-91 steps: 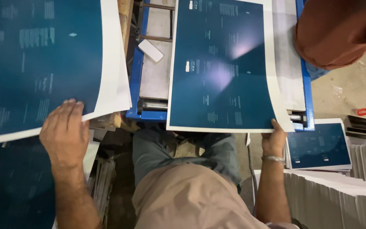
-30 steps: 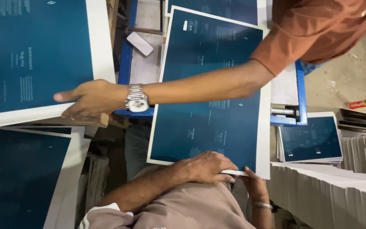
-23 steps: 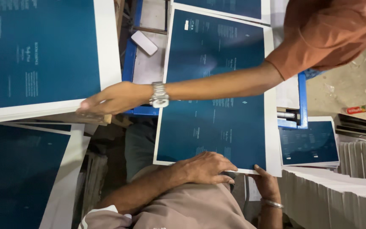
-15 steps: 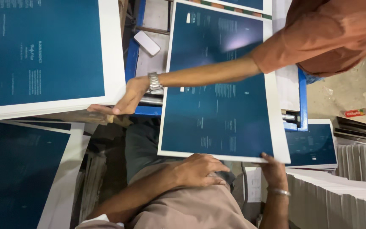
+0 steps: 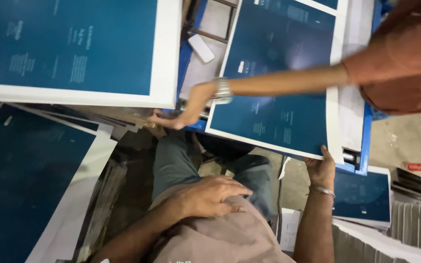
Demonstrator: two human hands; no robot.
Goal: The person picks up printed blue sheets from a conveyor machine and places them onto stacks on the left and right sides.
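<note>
The large blue printed sheet [image 5: 281, 92] is now drawn nearer to the wearer, its near edge hanging off the blue bench [image 5: 361, 146]. It is gripped at the near right corner by the right hand [image 5: 321, 168], fingers closed on the white margin. The left hand [image 5: 210, 195], which half a second ago lay by the sheet's near edge, is now rested on the lap, fingers released. The co-worker's hand [image 5: 186, 109] has been moved from the left stack [image 5: 74, 48] toward its corner.
</note>
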